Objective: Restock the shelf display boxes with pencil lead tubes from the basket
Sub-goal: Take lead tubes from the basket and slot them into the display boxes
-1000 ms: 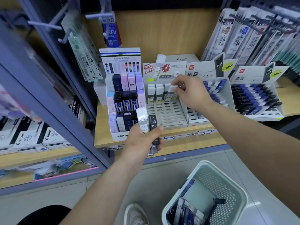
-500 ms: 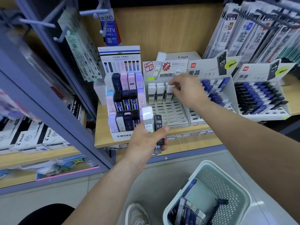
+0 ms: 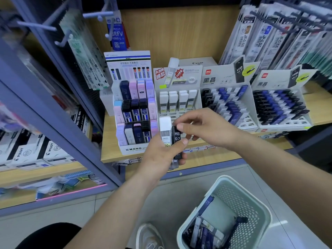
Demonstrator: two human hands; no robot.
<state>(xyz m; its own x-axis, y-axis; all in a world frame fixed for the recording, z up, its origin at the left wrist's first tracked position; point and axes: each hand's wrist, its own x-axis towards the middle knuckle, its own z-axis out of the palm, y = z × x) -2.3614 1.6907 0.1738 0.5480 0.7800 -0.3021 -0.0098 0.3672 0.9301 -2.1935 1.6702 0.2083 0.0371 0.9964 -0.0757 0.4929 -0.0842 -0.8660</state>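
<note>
Left hand grips white-capped clear plastic lead tube and black flat HB 0.7 tube, just before white cardboard display box. Right hand seemingly pinches black tube's top. Step: drawing next tube. Next: lift free, find matching slot.

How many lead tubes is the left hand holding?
2: a white-capped tube on the left and a black HB 0.7 tube beside it, its top pinched by the right hand. Others may be hidden behind the left hand.

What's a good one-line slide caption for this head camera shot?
Left hand holds a white-capped tube and a black HB 0.7 tube; right hand pinches the black tube's top.
</note>
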